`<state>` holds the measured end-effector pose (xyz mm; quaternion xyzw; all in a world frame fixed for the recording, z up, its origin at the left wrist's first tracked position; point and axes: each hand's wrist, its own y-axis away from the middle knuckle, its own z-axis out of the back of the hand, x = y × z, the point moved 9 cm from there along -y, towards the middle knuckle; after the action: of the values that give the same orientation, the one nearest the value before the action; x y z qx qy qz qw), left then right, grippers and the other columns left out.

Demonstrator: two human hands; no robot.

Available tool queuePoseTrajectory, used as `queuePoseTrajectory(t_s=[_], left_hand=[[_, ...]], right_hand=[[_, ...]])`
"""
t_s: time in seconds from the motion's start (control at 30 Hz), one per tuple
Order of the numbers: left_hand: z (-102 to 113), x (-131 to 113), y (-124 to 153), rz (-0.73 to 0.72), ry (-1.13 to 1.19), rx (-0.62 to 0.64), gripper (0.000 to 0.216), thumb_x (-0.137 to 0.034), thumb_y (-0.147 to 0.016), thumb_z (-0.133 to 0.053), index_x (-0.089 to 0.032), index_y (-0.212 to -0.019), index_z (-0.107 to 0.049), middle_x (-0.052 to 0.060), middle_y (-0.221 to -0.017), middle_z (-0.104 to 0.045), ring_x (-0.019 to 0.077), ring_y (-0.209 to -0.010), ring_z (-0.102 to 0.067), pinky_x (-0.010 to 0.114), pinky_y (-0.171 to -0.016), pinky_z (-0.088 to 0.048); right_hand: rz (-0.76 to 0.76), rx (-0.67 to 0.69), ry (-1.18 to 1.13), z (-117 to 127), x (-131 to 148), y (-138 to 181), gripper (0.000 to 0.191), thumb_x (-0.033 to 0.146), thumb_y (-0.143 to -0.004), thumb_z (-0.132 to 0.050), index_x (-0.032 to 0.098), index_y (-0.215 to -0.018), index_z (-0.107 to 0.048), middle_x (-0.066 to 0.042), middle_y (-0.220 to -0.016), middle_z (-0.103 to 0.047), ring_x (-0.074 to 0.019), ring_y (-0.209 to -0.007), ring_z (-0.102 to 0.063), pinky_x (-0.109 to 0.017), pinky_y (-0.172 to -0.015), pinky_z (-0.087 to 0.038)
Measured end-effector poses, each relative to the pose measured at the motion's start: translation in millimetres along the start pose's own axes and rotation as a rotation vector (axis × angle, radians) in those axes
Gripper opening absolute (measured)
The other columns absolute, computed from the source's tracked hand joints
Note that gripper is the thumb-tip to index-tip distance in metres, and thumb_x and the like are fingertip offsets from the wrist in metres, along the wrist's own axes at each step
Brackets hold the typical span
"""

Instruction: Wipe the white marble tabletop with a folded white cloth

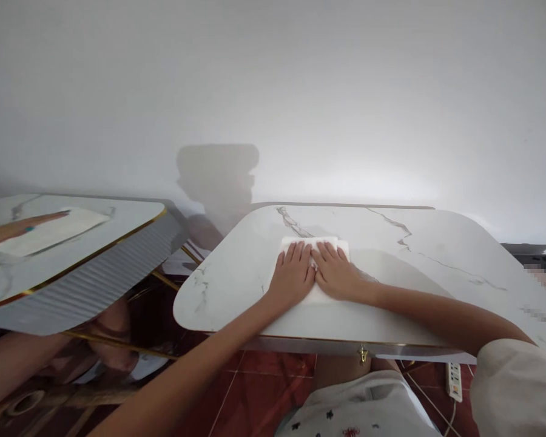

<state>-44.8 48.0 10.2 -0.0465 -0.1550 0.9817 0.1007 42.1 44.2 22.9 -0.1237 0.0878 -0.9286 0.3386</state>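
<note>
My left hand (292, 273) lies flat, fingers stretched out, on a folded white sheet (323, 296). Whether the sheet is cloth or paper I cannot tell. Beside it my right hand (337, 271) also presses flat on the sheet, its fingers pointing away from me. The thumbs and index fingers of both hands meet or nearly meet at the middle. Much of the sheet is hidden under my palms. It rests on a white marble-patterned table (234, 267) with rounded corners, near the middle of the top.
At left, another person's hand (45, 220) is over a white sheet (79, 223) on a second marble-patterned table (136, 213). A white wall (346, 109) stands behind both tables. A power strip (454, 381) hangs at lower right. Dark objects (541, 259) sit at the right edge.
</note>
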Motion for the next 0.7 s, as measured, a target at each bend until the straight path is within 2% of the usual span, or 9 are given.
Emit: queuePoseTrajectory(t_s=[0.1,0.23,0.4,0.7], left_hand=[[-7.0,6.4,-34.2,0.008,0.003,0.009,0.053,-0.027,-0.094,-0.036,-0.015,-0.144,-0.046,0.015,-0.154,-0.044,0.0317,-0.145,-0.035,0.05,-0.115,-0.031],[-10.2,16.0,-70.1,0.017,0.031,-0.041,0.05,-0.024,-0.093,-0.036,-0.016,-0.141,-0.048,0.014,-0.152,-0.046,0.0304,-0.143,-0.036,0.048,-0.116,-0.03],[-16.1,28.8,-104.9,0.056,0.099,-0.039,0.048,-0.022,-0.092,-0.037,-0.017,-0.139,-0.049,0.012,-0.149,-0.048,0.0287,-0.142,-0.037,0.049,-0.117,-0.029],[-29.0,43.8,-162.5,0.048,0.145,-0.038,0.046,-0.023,-0.092,-0.04,-0.017,-0.136,-0.052,0.012,-0.148,-0.05,0.0277,-0.141,-0.038,0.046,-0.117,-0.029]], right_hand=[[-0.039,-0.011,-0.003,-1.4,-22.4,-26.7,0.054,0.021,-0.098,-0.037,0.009,-0.15,-0.04,-0.019,-0.158,-0.036,-0.0304,-0.147,-0.029,-0.051,-0.117,-0.027],[-0.079,0.038,-0.04,-7.1,-46.3,-60.0,0.054,0.021,-0.099,-0.034,0.011,-0.151,-0.037,-0.016,-0.161,-0.032,-0.0284,-0.148,-0.026,-0.048,-0.118,-0.023],[-0.074,0.061,-0.034,-11.8,-68.7,-94.5,0.055,0.023,-0.099,-0.033,0.012,-0.153,-0.035,-0.014,-0.162,-0.031,-0.0284,-0.149,-0.024,-0.047,-0.118,-0.022],[-0.095,0.027,-0.002,-16.1,-104.8,-140.8,0.054,0.021,-0.099,-0.032,0.012,-0.152,-0.036,-0.013,-0.161,-0.033,-0.0279,-0.148,-0.025,-0.046,-0.118,-0.023]])
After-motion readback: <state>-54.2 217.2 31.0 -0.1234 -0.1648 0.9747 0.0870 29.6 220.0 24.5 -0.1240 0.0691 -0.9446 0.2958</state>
